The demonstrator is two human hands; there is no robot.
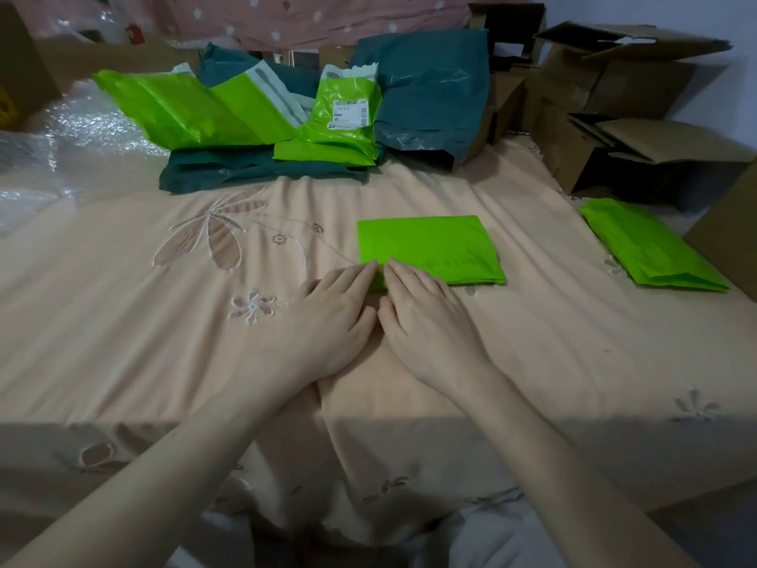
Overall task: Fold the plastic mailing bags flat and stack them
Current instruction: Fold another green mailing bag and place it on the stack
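head view: pressing the near corner of a folded green bag

head view: both hands flat on the bedsheet [123, 321], side by side, fingers straight and close together, holding nothing. left hand [327, 317] with fingertips touching the near left corner of the folded green bag [430, 250]; right hand [426, 317] just beside it, fingertips resting on the same near edge. folded green bag lying flat, a neat rectangle, in the middle of the bedsheet, slightly right of centre.

already folded and set aside: green stack [651, 248] at the right edge, well apart from the bag in hand, next to cardboard boxes [614, 100]. still to do: unfolded pile [262, 120] of green and dark teal bags at the far side, crumpled and overlapping, one with a printed label. bubble wrap [61, 133] off to the left.

step in hand, by the look of it: creasing the last fold. to do well: press down with flat fingers, then sweep outward along the near edge, left hand anchoring the corner, right hand sliding toward the far right corner, pushing trapped air out through the open side. slick plastic likely to spring back on soft bedding, so firm, slow pressure. afterwards, lift by both short edges to keep the fold shut and lay squarely on the green stack, edges aligned.
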